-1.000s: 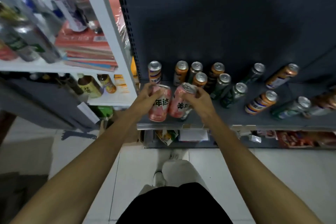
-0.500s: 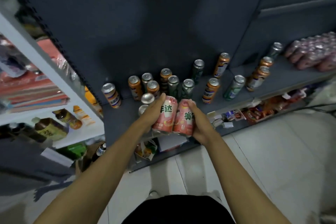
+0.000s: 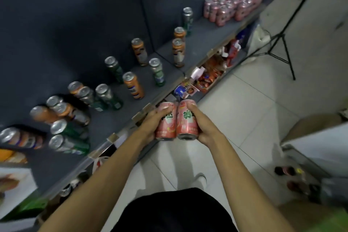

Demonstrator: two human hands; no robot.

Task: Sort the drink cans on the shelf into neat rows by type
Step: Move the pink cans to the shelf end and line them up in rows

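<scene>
The head view shows both arms stretched forward over the floor, in front of the shelf [image 3: 105, 124]. The left hand [image 3: 150, 124] grips one pink can [image 3: 165, 124], the right hand [image 3: 205, 128] grips a second pink can [image 3: 187, 120], touching side by side. Behind, orange and green cans stand mixed on the shelf; far right is a pink can group [image 3: 233, 3], too blurred to count.

Two pink cans [image 3: 177, 120] held side by side, touching, off the shelf [image 3: 113, 118].

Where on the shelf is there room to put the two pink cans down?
Bare shelf lies between the pink can group at the far right and the two orange cans. Another bare strip runs along the front edge near the hands. The left end, around the green cans, is crowded.
</scene>
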